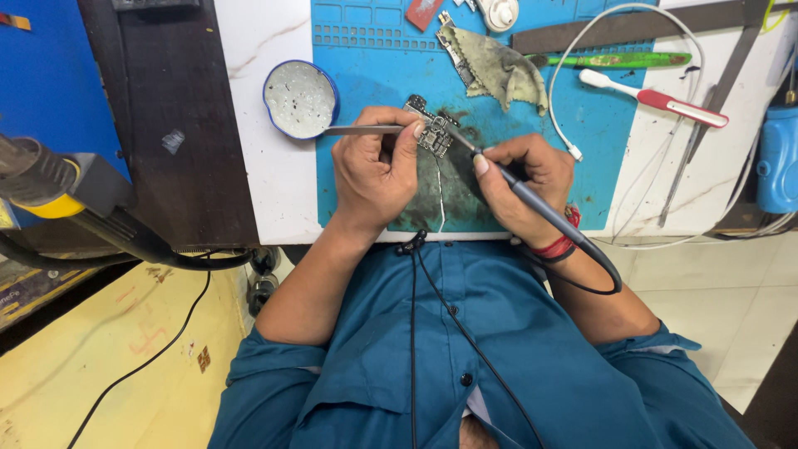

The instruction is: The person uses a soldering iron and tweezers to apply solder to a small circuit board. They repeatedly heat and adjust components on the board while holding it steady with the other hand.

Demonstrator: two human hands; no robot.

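A small phone circuit board (434,131) lies on a blue work mat (374,58), stained dark near the table's front edge. My left hand (376,166) grips metal tweezers (357,130) whose tips rest on the board. My right hand (524,185) holds a grey soldering iron (532,199) like a pen, its tip touching the board's right side. The iron's black cable loops back past my right wrist, which wears red thread.
A round blue tin (300,98) of whitish paste sits left of the board. A dirty cloth (497,68), a green toothbrush (619,60), a white-and-red brush (657,100) and a white cable (573,91) lie behind. A hot-air nozzle (50,179) is at left.
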